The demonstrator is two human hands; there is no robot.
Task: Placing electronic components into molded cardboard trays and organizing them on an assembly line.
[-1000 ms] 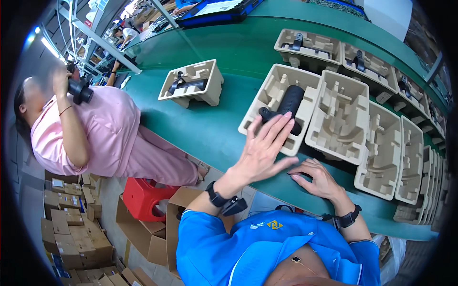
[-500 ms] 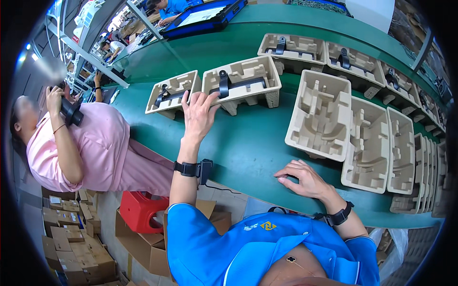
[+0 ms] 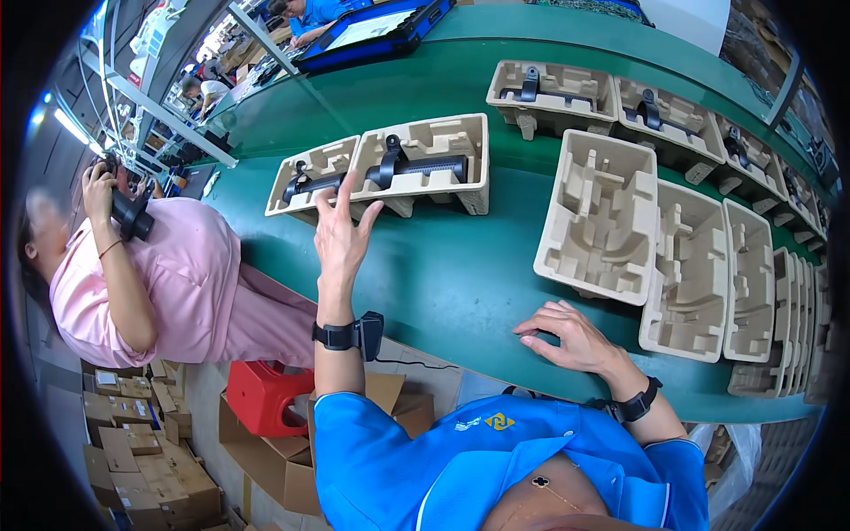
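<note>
My left hand (image 3: 341,234) is at the near edge of two beige moulded-pulp trays, fingers spread, with nothing in its grasp. Its fingertips overlap the rim of the larger pulp tray (image 3: 478,164); whether they touch it I cannot tell. In that tray lies a black tube-shaped part (image 3: 434,168) with an upright ring clamp. The smaller-looking pulp tray (image 3: 341,159) adjoins it on the left and holds a similar black part (image 3: 314,184). My right hand (image 3: 567,336) rests on the green tabletop, fingers loosely bent, thumb apart, holding nothing visible.
Empty pulp trays (image 3: 611,168) stand at the right, with several more stacked beyond. A row of pulp trays with black parts (image 3: 553,80) runs along the back right. Left, a person in pink (image 3: 177,274) holds a black device. A red stool (image 3: 261,398) and cartons are below.
The larger pulp tray has shifted left and now sits against the smaller-looking one. My left hand has moved left and slightly nearer. My right hand has stayed about where it was.
</note>
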